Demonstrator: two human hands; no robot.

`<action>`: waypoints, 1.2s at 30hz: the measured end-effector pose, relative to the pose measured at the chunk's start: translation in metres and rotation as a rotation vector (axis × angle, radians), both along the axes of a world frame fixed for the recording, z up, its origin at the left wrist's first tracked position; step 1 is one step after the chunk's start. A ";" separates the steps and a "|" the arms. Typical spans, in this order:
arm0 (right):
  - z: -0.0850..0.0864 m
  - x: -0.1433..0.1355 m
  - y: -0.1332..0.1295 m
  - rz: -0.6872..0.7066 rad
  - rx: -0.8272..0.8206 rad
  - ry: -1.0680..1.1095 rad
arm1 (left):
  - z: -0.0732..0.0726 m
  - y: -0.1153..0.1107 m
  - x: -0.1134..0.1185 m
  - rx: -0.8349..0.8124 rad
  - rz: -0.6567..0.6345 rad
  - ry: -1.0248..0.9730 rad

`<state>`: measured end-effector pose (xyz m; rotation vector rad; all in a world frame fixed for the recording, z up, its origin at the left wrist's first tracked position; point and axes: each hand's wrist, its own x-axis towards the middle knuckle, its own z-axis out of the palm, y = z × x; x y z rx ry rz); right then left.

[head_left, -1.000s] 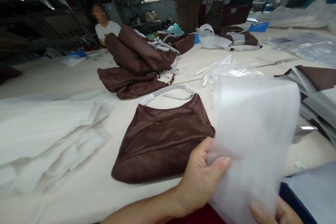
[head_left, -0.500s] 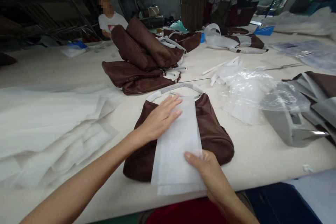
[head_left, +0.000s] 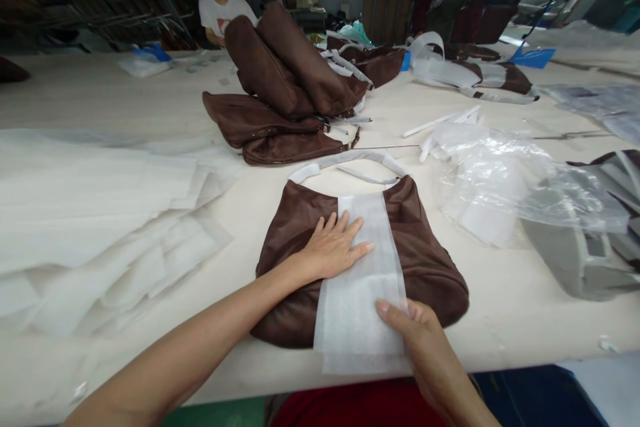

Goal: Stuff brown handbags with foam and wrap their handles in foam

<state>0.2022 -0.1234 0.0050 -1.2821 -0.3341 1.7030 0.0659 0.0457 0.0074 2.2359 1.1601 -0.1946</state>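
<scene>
Tissue strip [head_left: 363, 280] lies lengthwise down the middle of the brown bag [head_left: 430, 267] on the worktop [head_left: 525, 307], long axis running away from the person, left hand [head_left: 333, 247] pressing flat with fingers spread mid-strip, right hand [head_left: 425, 340] pinching its near end.

Brown bag [head_left: 425, 260] on table [head_left: 150, 100], white sheet [head_left: 363, 280] across it, left hand [head_left: 333, 247] flat, right hand [head_left: 425, 340] at edge.
</scene>
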 end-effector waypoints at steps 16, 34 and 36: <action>0.002 0.002 0.000 -0.068 0.031 -0.063 | -0.004 -0.003 0.001 0.023 -0.053 -0.003; 0.004 -0.004 -0.003 0.002 0.154 -0.013 | 0.052 -0.026 -0.068 -0.131 -0.326 -0.268; 0.005 -0.002 -0.008 -0.007 0.138 -0.062 | 0.050 -0.026 -0.066 -0.078 -0.331 -0.269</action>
